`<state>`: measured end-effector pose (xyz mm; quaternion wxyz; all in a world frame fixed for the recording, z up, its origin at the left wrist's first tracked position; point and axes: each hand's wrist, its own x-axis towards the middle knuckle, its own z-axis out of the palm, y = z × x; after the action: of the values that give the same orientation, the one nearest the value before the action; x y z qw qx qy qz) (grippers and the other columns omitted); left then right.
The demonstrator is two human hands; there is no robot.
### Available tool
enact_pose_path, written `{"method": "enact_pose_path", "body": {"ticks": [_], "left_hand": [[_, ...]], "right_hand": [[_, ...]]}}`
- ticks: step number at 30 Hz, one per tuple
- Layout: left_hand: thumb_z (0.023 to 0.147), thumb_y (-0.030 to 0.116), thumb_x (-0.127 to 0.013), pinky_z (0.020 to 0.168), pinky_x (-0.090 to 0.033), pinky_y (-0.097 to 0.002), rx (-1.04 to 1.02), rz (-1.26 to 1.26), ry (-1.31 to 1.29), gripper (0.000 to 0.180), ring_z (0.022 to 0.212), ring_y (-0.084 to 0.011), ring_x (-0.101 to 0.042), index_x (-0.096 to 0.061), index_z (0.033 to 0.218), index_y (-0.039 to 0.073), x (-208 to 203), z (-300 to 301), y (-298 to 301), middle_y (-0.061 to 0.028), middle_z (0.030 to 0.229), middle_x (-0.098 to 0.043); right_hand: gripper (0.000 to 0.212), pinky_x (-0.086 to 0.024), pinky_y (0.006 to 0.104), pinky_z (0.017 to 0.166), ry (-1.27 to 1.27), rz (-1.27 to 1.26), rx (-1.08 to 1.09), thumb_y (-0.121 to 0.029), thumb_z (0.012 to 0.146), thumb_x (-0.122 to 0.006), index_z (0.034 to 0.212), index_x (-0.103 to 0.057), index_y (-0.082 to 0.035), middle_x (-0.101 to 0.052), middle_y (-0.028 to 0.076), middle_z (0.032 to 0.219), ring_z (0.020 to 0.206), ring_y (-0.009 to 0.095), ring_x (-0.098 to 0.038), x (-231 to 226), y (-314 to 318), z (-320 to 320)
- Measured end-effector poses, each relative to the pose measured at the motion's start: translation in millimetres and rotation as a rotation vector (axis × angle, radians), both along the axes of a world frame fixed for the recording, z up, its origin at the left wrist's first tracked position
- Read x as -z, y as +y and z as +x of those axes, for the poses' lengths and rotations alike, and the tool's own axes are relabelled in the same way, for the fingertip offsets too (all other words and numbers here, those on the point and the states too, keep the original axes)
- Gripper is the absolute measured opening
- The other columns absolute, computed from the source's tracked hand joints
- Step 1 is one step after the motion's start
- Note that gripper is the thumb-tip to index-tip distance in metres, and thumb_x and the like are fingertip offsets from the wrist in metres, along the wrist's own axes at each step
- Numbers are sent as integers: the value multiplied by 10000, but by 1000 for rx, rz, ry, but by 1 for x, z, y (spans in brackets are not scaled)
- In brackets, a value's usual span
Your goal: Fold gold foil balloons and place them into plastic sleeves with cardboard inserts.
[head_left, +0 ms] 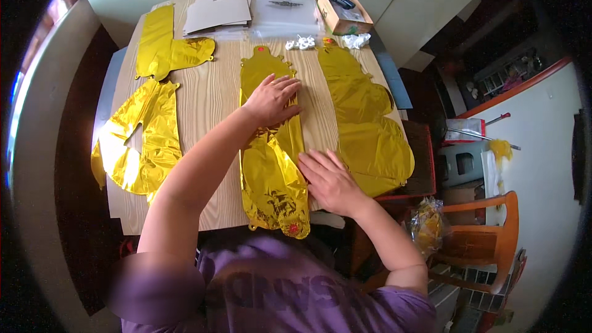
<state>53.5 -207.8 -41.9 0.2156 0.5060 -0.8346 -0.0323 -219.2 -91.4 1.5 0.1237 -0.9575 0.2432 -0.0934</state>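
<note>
A flat, deflated gold foil balloon (269, 157) lies lengthwise on the table in front of me, creased toward its near end, with small tabs along its rim. My left hand (273, 101) rests on its upper half, palm down with the fingers stretched to the right. Lower down, my right hand (331, 183) lies flat at the balloon's right edge, fingers extended. Neither hand grips anything. To the right is a wider gold foil balloon (364, 123). On the left lie an angular gold foil balloon (155, 46) and, below it, a shiny, wrinkled one (151, 142) with an opening.
At the table's far side sit a stack of grey-white cards (217, 12), clear plastic bags (285, 15) and an open cardboard box (345, 18) holding a black item. Small white pieces (300, 44) lie nearby. A wooden chair (481, 240) stands at the right.
</note>
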Motion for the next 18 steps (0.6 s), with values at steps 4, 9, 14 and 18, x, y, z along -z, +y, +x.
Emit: {"method": "enact_pose_path", "body": {"ticks": [4, 9, 14, 18], "left_hand": [[926, 511, -588, 1191, -269, -505, -3, 3, 11, 668, 1395, -283, -436, -495, 1410, 59, -1, 0, 2, -127, 1456, -525], [932, 523, -571, 1194, -264, -499, -11, 5, -13, 676, 1396, -283, -433, -488, 1418, 60, 1, 0, 1, -127, 1462, -518], [933, 524, -568, 1200, -256, -491, -28, 26, -33, 691, 1403, -285, -425, -469, 1439, 64, -2, -1, 1, -128, 1472, -508], [961, 487, -541, 1203, -249, -499, -24, -9, 33, 652, 1409, -296, -415, -453, 1450, 66, -6, -3, 1, -138, 1493, -481]], "right_hand": [[559, -190, 537, 1208, 43, 51, -21, -284, 931, -615, 1373, -506, 41, -417, 211, 1512, 1453, 370, -312, -1, 23, -6], [642, -161, 559, 1207, 58, 67, -47, -300, 910, -651, 1412, -439, 40, -395, 260, 1498, 1459, 426, -278, 2, 46, -14], [643, -168, 554, 1208, 49, 67, -62, -303, 914, -647, 1419, -434, 33, -419, 260, 1478, 1449, 432, -292, 1, 49, -16], [606, -205, 546, 1205, -61, 255, 19, -255, 943, -603, 1462, -417, -5, -435, 228, 1494, 1446, 392, -336, -6, 41, -18]]}}
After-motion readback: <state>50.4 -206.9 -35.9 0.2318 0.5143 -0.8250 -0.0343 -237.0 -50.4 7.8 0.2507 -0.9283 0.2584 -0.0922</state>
